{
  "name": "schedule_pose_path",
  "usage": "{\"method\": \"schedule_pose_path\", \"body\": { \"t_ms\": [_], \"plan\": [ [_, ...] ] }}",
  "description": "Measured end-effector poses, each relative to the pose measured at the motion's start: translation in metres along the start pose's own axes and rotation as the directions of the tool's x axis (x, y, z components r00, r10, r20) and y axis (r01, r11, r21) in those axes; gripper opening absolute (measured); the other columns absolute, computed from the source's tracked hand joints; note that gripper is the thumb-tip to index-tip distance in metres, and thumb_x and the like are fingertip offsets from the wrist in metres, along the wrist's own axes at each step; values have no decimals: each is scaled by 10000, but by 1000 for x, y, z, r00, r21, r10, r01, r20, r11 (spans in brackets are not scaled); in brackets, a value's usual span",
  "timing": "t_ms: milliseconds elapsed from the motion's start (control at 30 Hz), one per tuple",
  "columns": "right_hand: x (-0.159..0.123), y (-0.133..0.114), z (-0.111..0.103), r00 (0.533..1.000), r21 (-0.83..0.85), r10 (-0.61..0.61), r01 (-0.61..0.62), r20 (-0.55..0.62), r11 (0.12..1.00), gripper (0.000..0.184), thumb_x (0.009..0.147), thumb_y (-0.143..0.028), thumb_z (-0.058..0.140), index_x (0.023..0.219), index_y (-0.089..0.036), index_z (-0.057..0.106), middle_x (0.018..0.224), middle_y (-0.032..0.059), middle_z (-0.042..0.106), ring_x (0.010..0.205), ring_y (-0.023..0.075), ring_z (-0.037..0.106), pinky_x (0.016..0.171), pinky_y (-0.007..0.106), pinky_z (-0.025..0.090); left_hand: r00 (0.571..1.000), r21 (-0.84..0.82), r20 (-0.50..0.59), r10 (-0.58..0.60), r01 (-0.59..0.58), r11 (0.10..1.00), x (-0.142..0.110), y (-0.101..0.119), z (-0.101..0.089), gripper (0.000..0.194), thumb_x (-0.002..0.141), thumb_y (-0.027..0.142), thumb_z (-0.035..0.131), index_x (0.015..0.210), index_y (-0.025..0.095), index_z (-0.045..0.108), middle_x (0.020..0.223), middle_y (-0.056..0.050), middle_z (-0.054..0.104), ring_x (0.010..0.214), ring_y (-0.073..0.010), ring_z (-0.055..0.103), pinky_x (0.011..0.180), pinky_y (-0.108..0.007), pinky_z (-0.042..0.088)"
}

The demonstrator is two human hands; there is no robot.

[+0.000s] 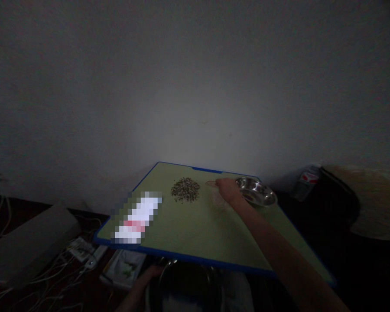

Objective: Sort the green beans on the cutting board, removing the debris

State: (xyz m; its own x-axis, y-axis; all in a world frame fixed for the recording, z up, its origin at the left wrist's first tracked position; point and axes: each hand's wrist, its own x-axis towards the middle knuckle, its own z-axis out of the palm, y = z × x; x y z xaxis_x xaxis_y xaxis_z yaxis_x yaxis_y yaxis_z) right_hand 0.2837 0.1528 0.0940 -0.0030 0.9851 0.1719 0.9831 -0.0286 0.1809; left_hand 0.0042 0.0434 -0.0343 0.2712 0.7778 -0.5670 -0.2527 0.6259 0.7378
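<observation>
Left of the steel bowl (263,193), the right hand (228,190) seems to pinch a thin loop (210,183) beside pale grains (218,199), apparently handling them; speckled seeds (186,190) lie farther left. The left hand (152,272) touches a pot (162,284), grip unclear.

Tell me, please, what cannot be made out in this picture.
All in the head view:
Right hand: fingertips and grip, blurred and dim.
Left hand: fingers, lost in shadow.
Container: inside too dark; near part cut off by the bottom edge.
Oblong item: details pixelated.
Pile: pieces too small.
</observation>
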Motion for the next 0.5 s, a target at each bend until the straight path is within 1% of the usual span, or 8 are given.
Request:
{"method": "schedule_pose_path", "body": {
  "t_ms": [100,167,233,267,333,433,500],
  "plan": [
    [-2,3,5,1000,10,-17,17,17,1000,313,852,-161,407,1078,-204,620,1005,125,661,959,203,602,776,265,420,1000,7,-16,-2,2,1000,8,0,-4,288,805,394,525,988,192,619,1023,-50,657,919,-228,606,787,-401,488],
    [-5,6,5,999,13,-35,35,31,999,305,834,-149,429,1052,-208,634,997,119,663,961,204,600,780,262,417,1000,12,-24,-3,3,1000,10,-1,-7,270,741,402,593,932,222,659,914,-56,708,929,-268,614,767,-399,489],
    [-10,9,5,998,14,-47,46,45,999,286,829,-156,439,1012,-202,653,966,121,669,945,214,605,775,269,418,1000,16,-24,-6,6,1000,11,-2,-8,222,674,367,656,855,244,691,797,-47,731,946,-312,610,747,-384,488],
    [-13,10,5,997,15,-50,50,50,999,282,832,-164,437,1004,-202,657,953,123,671,936,217,608,772,273,419,1000,18,-22,-10,10,1000,11,-3,-9,200,665,348,665,832,242,697,778,-39,730,946,-321,608,745,-375,486],
    [-19,11,5,997,18,-61,60,51,998,278,841,-182,431,995,-210,661,934,119,675,919,218,612,766,277,421,1000,21,-13,-17,18,1000,9,-6,-9,199,721,337,625,867,212,678,868,-31,711,934,-287,607,769,-374,484],
    [-26,12,5,997,17,-74,74,32,997,281,838,-180,431,998,-216,659,938,111,675,909,218,613,757,277,422,1000,17,5,-17,17,1000,2,-12,-10,264,819,336,525,1024,184,592,1083,-47,613,936,-221,589,792,-398,490],
    [-28,12,6,997,14,-69,69,28,998,287,828,-174,435,1007,-220,656,945,107,675,908,221,613,751,279,424,1000,13,16,-7,7,1000,-3,-16,-12,295,832,328,511,1088,187,548,1138,-58,572,949,-212,579,790,-407,495]
  ]
}}
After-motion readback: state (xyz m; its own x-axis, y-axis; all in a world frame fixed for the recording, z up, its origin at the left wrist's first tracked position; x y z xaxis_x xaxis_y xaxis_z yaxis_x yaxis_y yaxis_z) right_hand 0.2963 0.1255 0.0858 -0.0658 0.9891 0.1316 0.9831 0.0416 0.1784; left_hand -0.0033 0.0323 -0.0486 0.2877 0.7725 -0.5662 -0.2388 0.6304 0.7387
